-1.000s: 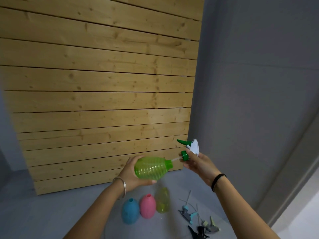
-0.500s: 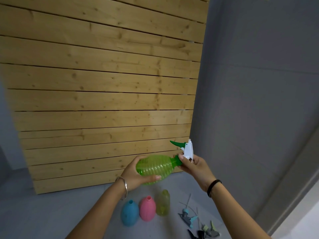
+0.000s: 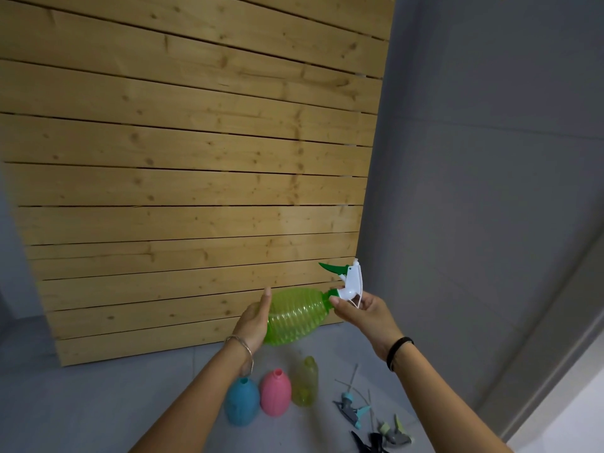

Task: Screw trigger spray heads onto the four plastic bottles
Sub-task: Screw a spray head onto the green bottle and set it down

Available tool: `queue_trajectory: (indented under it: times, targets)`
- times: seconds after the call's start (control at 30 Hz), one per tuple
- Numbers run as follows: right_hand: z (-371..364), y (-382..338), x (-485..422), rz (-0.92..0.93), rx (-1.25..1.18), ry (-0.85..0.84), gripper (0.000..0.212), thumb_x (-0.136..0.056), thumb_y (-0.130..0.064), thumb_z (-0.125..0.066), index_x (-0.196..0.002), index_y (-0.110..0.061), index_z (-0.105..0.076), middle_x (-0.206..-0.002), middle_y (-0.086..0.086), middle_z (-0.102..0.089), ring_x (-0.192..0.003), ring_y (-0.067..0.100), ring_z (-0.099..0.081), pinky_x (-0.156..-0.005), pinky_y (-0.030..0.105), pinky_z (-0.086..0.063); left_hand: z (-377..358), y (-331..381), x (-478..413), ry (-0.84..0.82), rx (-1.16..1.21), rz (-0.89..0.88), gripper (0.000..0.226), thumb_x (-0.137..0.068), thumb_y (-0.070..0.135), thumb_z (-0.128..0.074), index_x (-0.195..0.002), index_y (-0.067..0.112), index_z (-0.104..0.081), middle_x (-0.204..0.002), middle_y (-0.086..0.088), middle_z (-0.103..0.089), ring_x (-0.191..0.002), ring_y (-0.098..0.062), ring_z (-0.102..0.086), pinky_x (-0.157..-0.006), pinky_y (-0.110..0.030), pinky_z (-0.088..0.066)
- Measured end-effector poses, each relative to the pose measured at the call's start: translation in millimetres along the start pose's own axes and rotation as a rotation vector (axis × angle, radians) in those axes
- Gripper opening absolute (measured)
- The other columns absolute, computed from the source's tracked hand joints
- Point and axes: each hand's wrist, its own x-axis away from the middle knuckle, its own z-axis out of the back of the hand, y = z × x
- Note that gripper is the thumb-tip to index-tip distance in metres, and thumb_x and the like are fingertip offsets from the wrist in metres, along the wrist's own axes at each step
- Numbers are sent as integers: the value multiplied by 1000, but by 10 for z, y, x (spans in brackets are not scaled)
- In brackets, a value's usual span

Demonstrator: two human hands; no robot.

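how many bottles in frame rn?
4: green bottle held sideways in the air, left hand at its base, right hand on its spray head; blue bottle, pink bottle and yellow bottle stand in a row below.

Grey surface (image 3: 98, 407); blue bottle (image 3: 242, 402), pink bottle (image 3: 275, 392), yellow bottle (image 3: 305, 382) upright; loose spray heads (image 3: 351, 407) lying beside them.
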Motion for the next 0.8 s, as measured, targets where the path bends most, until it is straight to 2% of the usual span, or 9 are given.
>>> queue_trajectory:
  times: [0.1,0.17,0.27,0.33,0.43,0.5,0.63,0.73,0.8]
  targets:
    - [-1,2,-13,-43,-119,47,7,-81,-13,-71,-86,-9,-68,-85,6,-67,-78,11,-64,-67,12,-55,27,44,-40,118,78,-145,39,-84,50,-57,-111,22,-58,-111,10,-57,-109,-9,-52,-87,-19,-36]
    - [4,3,-18,-89,-203,49,9,-83,-12,-67,-90,-7,-67,-89,7,-68,-82,12,-64,-70,12,-56,48,57,-43,22,139,-153,45,-70,52,-70,-105,24,-64,-110,10,-66,-111,-10,-59,-82,-12,-44]
    - [-4,8,-16,-116,-212,41,5,-83,-10,-67,-87,-7,-66,-86,6,-66,-79,11,-63,-70,12,-56,68,27,-11,-148,120,6,96,-53,80,-60,-132,24,-49,-136,3,-54,-123,-15,-52,-84,-25,-54]
    - [-9,8,-17,-118,-178,34,4,-82,-10,-68,-85,-8,-67,-86,7,-66,-78,11,-62,-70,11,-56,68,47,7,-194,214,165,103,-56,88,-40,-145,36,-26,-150,7,-30,-136,-25,-37,-74,-38,-60]
    - [-12,39,-14,-128,-141,23,5,-82,-13,-69,-85,-9,-68,-86,7,-67,-78,11,-63,-71,12,-56,93,69,-30,-93,199,183,83,-69,80,-38,-137,32,-40,-143,7,-37,-131,-29,-42,-61,-40,-61]
    - [-7,64,-12,-136,-162,41,3,-83,-14,-68,-83,-11,-67,-82,4,-67,-76,9,-63,-72,12,-56,97,53,-58,-42,148,58,57,-77,64,-52,-124,32,-51,-134,5,-47,-123,-21,-51,-73,-41,-60]
    - [43,54,-42,-151,-241,39,5,-85,-14,-65,-87,-10,-68,-82,1,-70,-80,9,-65,-75,13,-56,122,119,27,-276,287,-4,51,-64,52,-68,-107,25,-63,-121,-2,-66,-102,-5,-67,-72,-15,-55]
    - [4,54,-47,-139,-187,19,3,-82,-13,-69,-82,-11,-67,-81,2,-68,-77,9,-64,-71,13,-56,71,145,46,-322,268,209,84,-73,73,-44,-144,30,-28,-146,-1,-41,-113,-25,-62,-79,-36,-58]
    - [-20,73,-45,-130,-145,33,5,-80,-13,-71,-82,-11,-67,-81,3,-67,-77,10,-63,-68,12,-55,56,154,81,-263,198,288,80,-78,75,-32,-146,37,-13,-152,-4,-29,-95,-28,-68,-69,-36,-60]
